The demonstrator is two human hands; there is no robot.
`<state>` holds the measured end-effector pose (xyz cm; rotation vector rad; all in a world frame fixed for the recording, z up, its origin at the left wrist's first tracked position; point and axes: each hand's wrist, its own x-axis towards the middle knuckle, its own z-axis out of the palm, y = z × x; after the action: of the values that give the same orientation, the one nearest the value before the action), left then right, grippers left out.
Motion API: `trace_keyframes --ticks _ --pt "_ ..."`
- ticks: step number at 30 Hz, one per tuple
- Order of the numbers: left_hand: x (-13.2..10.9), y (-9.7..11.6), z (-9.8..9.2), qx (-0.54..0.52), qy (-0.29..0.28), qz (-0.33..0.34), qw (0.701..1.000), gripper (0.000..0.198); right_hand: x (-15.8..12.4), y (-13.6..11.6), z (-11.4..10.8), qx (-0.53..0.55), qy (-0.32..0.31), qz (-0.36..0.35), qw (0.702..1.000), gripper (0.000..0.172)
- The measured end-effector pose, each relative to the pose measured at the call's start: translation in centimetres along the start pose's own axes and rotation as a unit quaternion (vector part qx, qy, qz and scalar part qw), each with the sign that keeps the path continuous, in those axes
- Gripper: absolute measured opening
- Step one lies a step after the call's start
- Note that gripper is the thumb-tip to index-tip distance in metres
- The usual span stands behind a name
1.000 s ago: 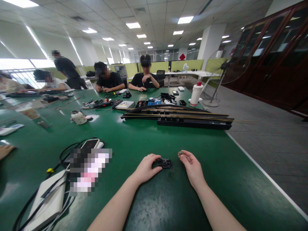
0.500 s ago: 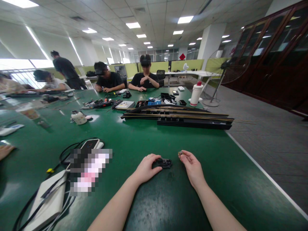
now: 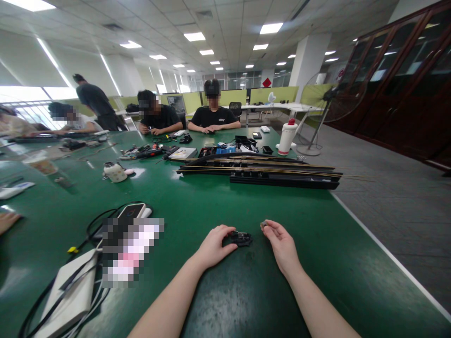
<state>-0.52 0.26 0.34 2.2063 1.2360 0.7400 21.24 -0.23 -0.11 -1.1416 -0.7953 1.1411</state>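
My left hand [image 3: 217, 245] is closed around the left end of a small black mechanical part [image 3: 242, 239], its thumb in front and its fingers behind. Thin metal bits show on top of that part, which is at the green table's surface [image 3: 197, 206]. To the right of it, my right hand [image 3: 282, 244] pinches a tiny greyish piece [image 3: 263, 225] between thumb and fingertips. The piece is too small for me to name its kind. A short gap of table separates the two hands.
Long black rails with thin brass-coloured rods [image 3: 260, 171] lie across the table ahead. A white bottle with a red cap [image 3: 287, 137] stands behind them. Cables, a white box [image 3: 72, 286] and a phone [image 3: 132, 212] are on the left. Several people sit beyond.
Both my hands and what they hold have stayed nearly still. Across the table, a person in a black shirt has lowered a raised hand to the tabletop.
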Motion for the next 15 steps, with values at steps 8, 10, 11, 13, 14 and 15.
trace_keyframes --ticks 8,10,11,13,14,15 --pt "0.00 -0.17 0.13 -0.003 -0.001 0.000 1.000 0.042 -0.05 0.18 -0.05 -0.031 -0.010 -0.007 0.999 0.044" --pt "0.00 -0.23 0.18 -0.003 -0.001 0.001 1.000 0.042 -0.13 0.15 -0.05 -0.046 -0.019 -0.011 0.999 0.043" --pt "-0.01 -0.26 0.21 -0.003 0.000 0.002 1.000 0.042 -0.17 0.12 -0.03 -0.054 -0.025 -0.014 0.998 0.043" --pt "-0.02 -0.31 0.27 -0.002 0.002 0.004 1.000 0.042 -0.25 0.08 0.01 -0.073 -0.042 -0.024 0.996 0.041" --pt "-0.03 -0.33 0.29 -0.001 0.003 0.004 1.000 0.042 -0.29 0.08 0.05 -0.082 -0.052 -0.029 0.995 0.040" --pt "-0.04 -0.34 0.31 0.000 0.004 0.005 1.000 0.042 -0.33 0.11 0.09 -0.091 -0.062 -0.034 0.993 0.040"
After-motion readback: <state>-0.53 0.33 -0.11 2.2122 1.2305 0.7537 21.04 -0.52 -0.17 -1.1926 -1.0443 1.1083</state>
